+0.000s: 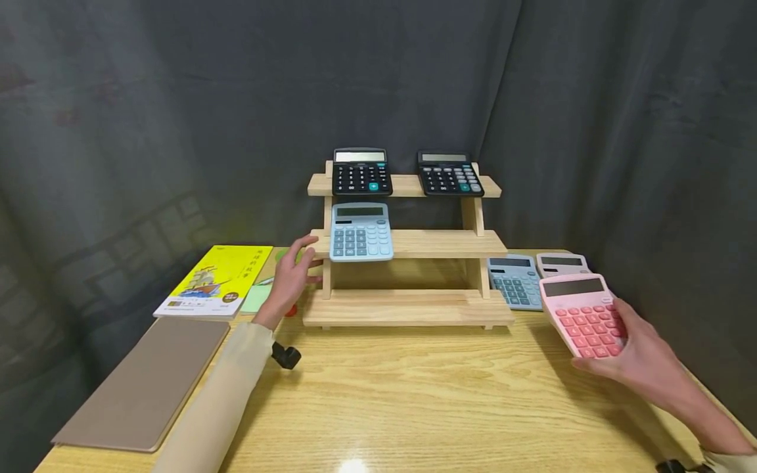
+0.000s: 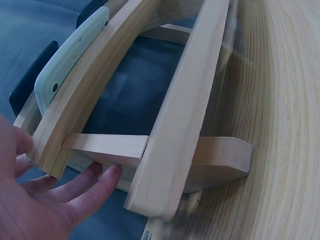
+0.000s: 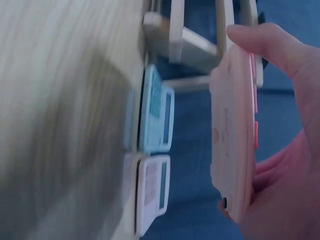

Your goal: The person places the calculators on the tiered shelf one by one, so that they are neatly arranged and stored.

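A three-tier wooden stand (image 1: pixel 426 244) stands at the middle of the table. Two black calculators (image 1: pixel 361 172) (image 1: pixel 449 175) lean on its top shelf, and a light blue calculator (image 1: pixel 361 231) sits at the left of the middle shelf. My left hand (image 1: pixel 292 276) is at the stand's left end, fingers straight and holding nothing; in the left wrist view the fingers (image 2: pixel 95 182) reach under the side bracket (image 2: pixel 105 147). My right hand (image 1: pixel 641 358) grips a pink calculator (image 1: pixel 582 314) just above the table at the right, with the thumb over its edge (image 3: pixel 232 135).
A blue calculator (image 1: pixel 516 282) and a pale one (image 1: pixel 562 263) lie on the table right of the stand. At the left lie a yellow book (image 1: pixel 215 281), a green sheet (image 1: pixel 257 297) and a brown notebook (image 1: pixel 148 381). A dark curtain hangs behind.
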{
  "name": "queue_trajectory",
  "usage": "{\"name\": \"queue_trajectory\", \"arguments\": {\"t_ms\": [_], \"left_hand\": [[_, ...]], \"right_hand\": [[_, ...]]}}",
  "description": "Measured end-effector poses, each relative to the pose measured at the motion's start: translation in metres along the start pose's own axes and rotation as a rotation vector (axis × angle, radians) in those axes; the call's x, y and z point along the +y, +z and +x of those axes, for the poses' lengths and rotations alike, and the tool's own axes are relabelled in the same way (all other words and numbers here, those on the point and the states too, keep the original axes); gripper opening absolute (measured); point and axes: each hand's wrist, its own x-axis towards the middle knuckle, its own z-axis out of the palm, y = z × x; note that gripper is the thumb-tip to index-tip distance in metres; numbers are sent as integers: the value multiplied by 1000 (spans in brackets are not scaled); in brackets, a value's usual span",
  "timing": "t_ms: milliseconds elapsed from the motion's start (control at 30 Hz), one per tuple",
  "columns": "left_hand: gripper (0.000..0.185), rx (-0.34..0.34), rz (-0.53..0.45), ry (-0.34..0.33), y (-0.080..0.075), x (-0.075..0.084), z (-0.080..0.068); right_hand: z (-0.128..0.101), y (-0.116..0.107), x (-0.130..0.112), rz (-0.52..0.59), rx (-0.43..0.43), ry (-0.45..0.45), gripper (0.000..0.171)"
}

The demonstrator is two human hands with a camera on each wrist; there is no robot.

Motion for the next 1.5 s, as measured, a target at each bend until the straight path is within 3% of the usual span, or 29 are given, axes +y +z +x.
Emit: {"name": "queue_trajectory", "arguments": {"t_ms": [233, 467, 600, 1033, 1300, 1500], "left_hand": [[44, -11, -25, -26, 1, 5, 0], [43, -28, -29, -43, 2, 33, -13], [43, -29, -10, -33, 2, 41, -18], [43, -27, -10, -36, 4, 40, -17], [44, -33, 4, -37, 2, 33, -15], [43, -30, -1, -45, 3, 40, -16]], "right_hand": [[13, 4, -36, 91, 42, -56, 131], [28, 12, -74, 99, 23, -62, 130], [39, 18, -95, 118, 25, -93, 129], [91, 44, -137, 127, 18, -146, 123], [117, 57, -152, 159, 16, -116, 117], [131, 64, -157, 194, 7, -94, 117]]}}
